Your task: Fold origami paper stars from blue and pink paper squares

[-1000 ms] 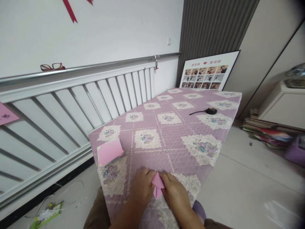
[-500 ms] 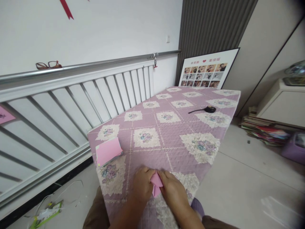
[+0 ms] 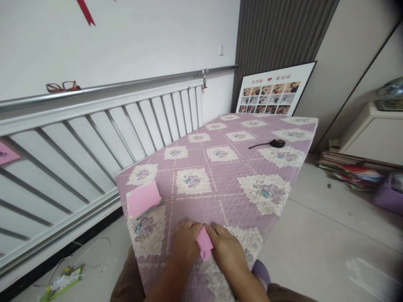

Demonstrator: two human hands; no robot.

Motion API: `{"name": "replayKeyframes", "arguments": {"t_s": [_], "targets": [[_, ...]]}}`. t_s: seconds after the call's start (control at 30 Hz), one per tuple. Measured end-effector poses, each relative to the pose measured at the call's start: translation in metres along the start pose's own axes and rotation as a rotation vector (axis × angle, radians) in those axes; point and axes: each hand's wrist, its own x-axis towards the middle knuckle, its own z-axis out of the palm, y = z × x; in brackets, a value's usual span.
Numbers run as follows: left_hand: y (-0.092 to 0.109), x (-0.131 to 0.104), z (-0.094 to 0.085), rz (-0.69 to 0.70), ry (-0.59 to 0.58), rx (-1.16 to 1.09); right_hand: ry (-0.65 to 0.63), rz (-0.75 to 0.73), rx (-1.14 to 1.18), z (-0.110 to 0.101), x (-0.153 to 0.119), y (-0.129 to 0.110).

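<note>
A small folded piece of pink paper (image 3: 205,243) lies between my two hands near the front of the cloth-covered table (image 3: 192,212). My left hand (image 3: 188,243) grips its left edge, fingers curled. On the other side my right hand (image 3: 226,245) holds the right edge, its fingers bent and pressed together. The paper's upper tip lies between the thumbs, and its lower end shows a fold. A stack of pink paper (image 3: 144,199) rests on the table to the left of my hands.
A black object with a strap (image 3: 277,143) lies at the table's far right. Beyond the left edge stands a white radiator (image 3: 94,134) under a pipe holding glasses (image 3: 63,87). A photo board (image 3: 277,90) leans behind the table. Books (image 3: 349,170) are stacked on the floor at right.
The pink paper between my hands now looks flatter and narrower, with its upper flap lying lower against it. My hands have barely moved.
</note>
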Motion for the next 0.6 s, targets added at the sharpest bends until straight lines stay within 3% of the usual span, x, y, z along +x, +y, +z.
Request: {"name": "replayKeyframes", "arguments": {"t_s": [0.43, 0.6], "targets": [[-0.006, -0.006, 0.005, 0.051, 0.059, 0.119, 0.113, -0.038, -0.027, 0.009, -0.003, 0.003], [-0.011, -0.006, 0.01, 0.06, 0.081, 0.129, 0.095, -0.038, -0.021, 0.008, -0.004, 0.002]]}}
